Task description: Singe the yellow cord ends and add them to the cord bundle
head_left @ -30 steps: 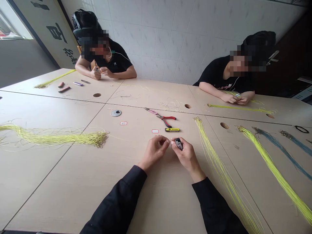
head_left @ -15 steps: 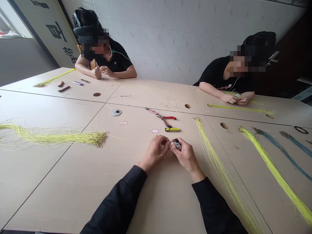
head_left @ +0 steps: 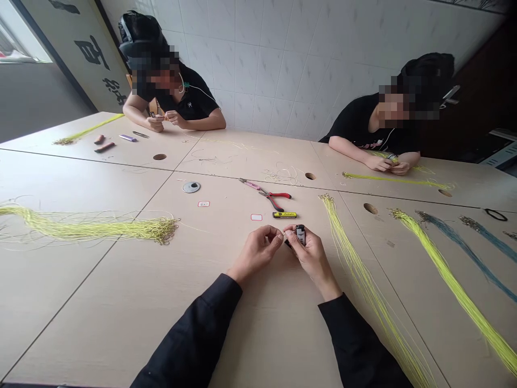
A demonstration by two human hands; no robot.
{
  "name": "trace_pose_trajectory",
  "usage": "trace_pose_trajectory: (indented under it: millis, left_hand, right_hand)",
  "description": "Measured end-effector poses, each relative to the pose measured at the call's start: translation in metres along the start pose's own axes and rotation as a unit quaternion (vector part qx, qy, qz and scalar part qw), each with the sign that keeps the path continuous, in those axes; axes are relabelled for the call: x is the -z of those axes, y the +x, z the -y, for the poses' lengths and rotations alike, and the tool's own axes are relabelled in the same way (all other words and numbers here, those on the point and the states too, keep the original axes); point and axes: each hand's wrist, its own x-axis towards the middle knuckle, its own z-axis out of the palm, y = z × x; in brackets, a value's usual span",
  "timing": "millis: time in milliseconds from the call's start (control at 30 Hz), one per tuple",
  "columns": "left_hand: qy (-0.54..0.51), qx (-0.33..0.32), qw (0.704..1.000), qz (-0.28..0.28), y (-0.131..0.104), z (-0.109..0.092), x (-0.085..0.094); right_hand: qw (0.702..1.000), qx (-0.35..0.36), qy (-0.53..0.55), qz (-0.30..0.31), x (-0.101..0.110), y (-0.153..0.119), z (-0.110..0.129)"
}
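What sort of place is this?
It looks like a small handcraft workroom, though I can't be certain: bundled yellow cords are laid out on a big table, with red-handled pliers lying nearby.

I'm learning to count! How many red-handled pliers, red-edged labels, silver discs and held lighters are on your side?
Red-handled pliers: 1
Red-edged labels: 2
Silver disc: 1
Lighter in the right hand: 1
Total: 5

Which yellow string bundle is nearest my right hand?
The loosely fanned bundle just right of your right hand. The thick bundle lies farther right, the wide one far left, and the rest across the table.
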Motion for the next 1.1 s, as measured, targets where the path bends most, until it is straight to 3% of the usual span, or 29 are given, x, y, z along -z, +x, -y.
trace_pose_trajectory:
  millis: [433,767,1100]
  left_hand:
    - [-0.013,0.009,1.0,0.014,-0.0008,0.0005,-0.0019]
    - [-0.073,0.039,0.995,0.056,0.001,0.0001,0.0015]
    - [-0.106,0.078,0.988,0.084,0.0017,-0.0072,0.0045]
  right_hand:
    - [1.0,0.026,0.005,0.009,0.0011,-0.0006,0.0023]
    - [0.996,0.016,0.07,0.046,0.0022,-0.0027,0.0004]
    - [0.994,-0.017,0.102,0.044,0.003,-0.0025,0.0002]
